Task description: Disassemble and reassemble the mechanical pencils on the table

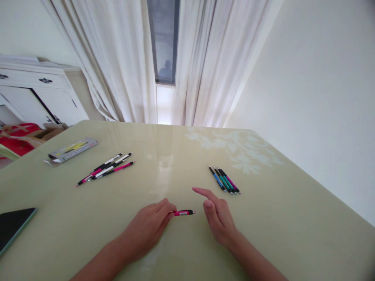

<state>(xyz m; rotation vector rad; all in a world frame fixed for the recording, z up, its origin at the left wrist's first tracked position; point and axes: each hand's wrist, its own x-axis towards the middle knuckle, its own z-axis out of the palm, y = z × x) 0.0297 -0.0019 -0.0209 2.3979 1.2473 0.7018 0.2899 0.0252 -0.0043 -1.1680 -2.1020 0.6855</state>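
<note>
My left hand (152, 222) grips a pink pen (183, 213) low over the table, its black end pointing right. To the right of that pen my right hand (218, 216) holds nothing; its index finger stretches out to the left, apart from the thumb. Beyond my right hand lie several dark pens side by side, with blue (217, 178), green and purple (230, 181) barrels. A looser group of pens with white (108, 168), pink (123, 167) and black parts lies at the left.
An open pen box (72, 150) lies at the table's back left. A dark tablet-like device (14, 226) is at the left edge. The glossy table (164, 144) has a floral pattern at the back right. Behind are curtains (123, 58) and a white cabinet (64, 93).
</note>
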